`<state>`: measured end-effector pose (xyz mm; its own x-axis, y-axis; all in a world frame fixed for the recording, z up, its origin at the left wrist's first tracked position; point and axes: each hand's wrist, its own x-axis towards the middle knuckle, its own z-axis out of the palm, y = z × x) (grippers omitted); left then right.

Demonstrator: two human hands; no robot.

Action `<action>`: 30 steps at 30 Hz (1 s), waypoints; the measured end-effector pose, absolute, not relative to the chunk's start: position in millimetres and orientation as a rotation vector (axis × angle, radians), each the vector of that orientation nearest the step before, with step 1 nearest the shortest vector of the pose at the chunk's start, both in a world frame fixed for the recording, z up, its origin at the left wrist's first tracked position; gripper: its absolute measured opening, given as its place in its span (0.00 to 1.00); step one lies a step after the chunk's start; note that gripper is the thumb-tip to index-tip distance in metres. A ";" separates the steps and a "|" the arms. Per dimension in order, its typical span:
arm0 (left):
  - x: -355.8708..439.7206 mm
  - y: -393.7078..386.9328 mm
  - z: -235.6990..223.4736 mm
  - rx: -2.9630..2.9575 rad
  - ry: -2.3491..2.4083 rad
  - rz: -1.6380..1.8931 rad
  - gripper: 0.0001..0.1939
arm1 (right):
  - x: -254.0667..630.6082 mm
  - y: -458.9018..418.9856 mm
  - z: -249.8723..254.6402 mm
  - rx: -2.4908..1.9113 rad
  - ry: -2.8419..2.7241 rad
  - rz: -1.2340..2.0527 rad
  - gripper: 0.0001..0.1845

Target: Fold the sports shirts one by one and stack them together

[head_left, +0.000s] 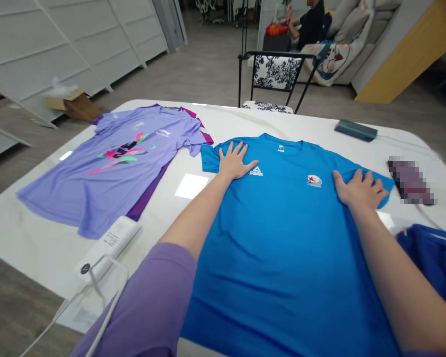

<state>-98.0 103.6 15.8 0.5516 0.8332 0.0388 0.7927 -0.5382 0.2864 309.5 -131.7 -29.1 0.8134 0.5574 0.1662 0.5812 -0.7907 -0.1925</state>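
Head view: left hand and right hand splayed flat, grasping nothing, across the blue PEAK T-shirt's shoulders, apparently keeping it smooth

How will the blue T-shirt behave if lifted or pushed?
The blue T-shirt will probably sag when lifted: soft creases cross its lower front. Its cloth seems thin, so likely light. Pushed, it may slide or bunch, since the white tabletop looks glossy.

Hands: two. Blue shirt: one. Lavender shirt: one (purple cloth beneath, layers uncountable). White corded block: one. Table: one. Patterned chair: one. Cardboard box: one.
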 end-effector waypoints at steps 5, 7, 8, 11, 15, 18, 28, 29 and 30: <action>-96.9 98.9 16.5 2.504 1.404 0.324 0.56 | 303.3 -129.5 -23.4 -2.770 -0.884 -0.166 0.61; -95.8 95.4 17.3 2.476 1.439 0.386 0.57 | 296.2 -130.4 -15.7 -2.770 -0.888 -0.147 0.61; -95.2 94.5 17.9 2.452 1.472 0.425 0.56 | 292.4 -131.3 -11.6 -2.768 -0.891 -0.131 0.61; -95.5 99.9 21.2 2.308 1.615 0.495 0.50 | 282.9 -134.6 -1.2 -2.756 -0.902 -0.081 0.61; -109.9 120.9 30.0 2.225 1.615 0.415 0.37 | 278.2 -137.9 3.3 -2.743 -0.914 -0.068 0.61; -132.9 130.3 34.1 2.299 1.533 0.375 0.32 | 278.8 -139.2 2.6 -2.737 -0.924 -0.058 0.62; -146.9 118.6 45.0 2.397 1.527 0.364 0.36 | 279.9 -141.2 8.7 -2.720 -0.914 0.026 0.61; -145.5 110.3 50.8 2.405 1.537 0.400 0.35 | 279.6 -142.4 10.5 -2.694 -0.908 0.033 0.59; -145.8 98.7 57.2 2.411 1.550 0.440 0.35 | 279.0 -144.3 12.6 -2.656 -0.894 0.028 0.56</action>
